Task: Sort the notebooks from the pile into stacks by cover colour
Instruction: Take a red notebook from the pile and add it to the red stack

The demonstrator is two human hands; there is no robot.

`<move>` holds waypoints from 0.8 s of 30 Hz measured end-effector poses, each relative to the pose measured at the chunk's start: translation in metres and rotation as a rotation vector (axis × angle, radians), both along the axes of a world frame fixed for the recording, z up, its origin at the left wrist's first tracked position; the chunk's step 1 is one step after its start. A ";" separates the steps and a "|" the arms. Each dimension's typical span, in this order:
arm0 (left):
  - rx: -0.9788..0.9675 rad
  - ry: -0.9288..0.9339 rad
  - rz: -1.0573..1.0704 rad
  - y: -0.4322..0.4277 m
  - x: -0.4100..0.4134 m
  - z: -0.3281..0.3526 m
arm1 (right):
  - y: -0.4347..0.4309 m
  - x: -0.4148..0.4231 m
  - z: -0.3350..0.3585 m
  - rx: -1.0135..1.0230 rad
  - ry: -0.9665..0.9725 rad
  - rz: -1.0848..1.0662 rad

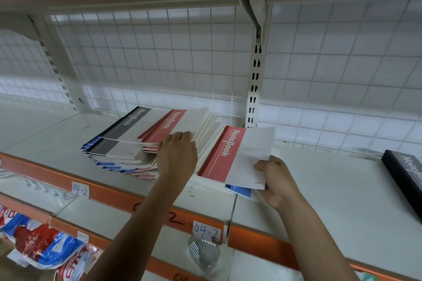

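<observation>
Left hand (177, 155) fingers curl over the notebook pile (127, 143) on a shelf (319, 189); right hand (277, 180) fingers grasp a red notebook (228, 155).

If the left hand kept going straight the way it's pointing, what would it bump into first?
Probably the pale notebooks of the pile: the left hand points up and back with its fingertips already at their edges. Behind them stands the wire grid, though depth is hard to judge.

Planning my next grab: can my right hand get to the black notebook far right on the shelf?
Probably yes: bare shelf lies between, but the right hand holds the red-striped notebook now.
</observation>
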State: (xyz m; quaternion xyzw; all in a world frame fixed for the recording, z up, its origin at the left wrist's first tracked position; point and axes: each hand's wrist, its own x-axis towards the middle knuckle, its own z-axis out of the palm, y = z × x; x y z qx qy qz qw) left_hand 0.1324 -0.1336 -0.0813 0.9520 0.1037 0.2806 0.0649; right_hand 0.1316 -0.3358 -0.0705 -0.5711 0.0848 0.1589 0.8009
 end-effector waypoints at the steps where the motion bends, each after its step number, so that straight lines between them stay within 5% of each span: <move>1: 0.013 -0.037 -0.028 -0.003 -0.002 0.003 | 0.000 0.000 0.000 -0.001 -0.001 0.006; 7: 0.072 -0.202 -0.337 -0.028 -0.012 0.010 | 0.000 -0.006 0.004 0.033 -0.016 0.046; 12: 0.102 -0.144 -0.603 -0.055 -0.024 0.005 | 0.003 -0.005 -0.001 0.162 0.011 0.003; 16: -0.062 -0.037 -0.768 -0.057 -0.025 0.007 | -0.002 -0.004 -0.005 0.115 -0.012 0.024; 19: -0.033 -0.056 -0.470 -0.044 -0.017 0.009 | -0.007 -0.008 -0.010 0.029 -0.018 0.043; 24: -0.094 0.208 0.066 -0.007 -0.002 0.000 | -0.008 -0.010 -0.014 -0.017 -0.014 0.050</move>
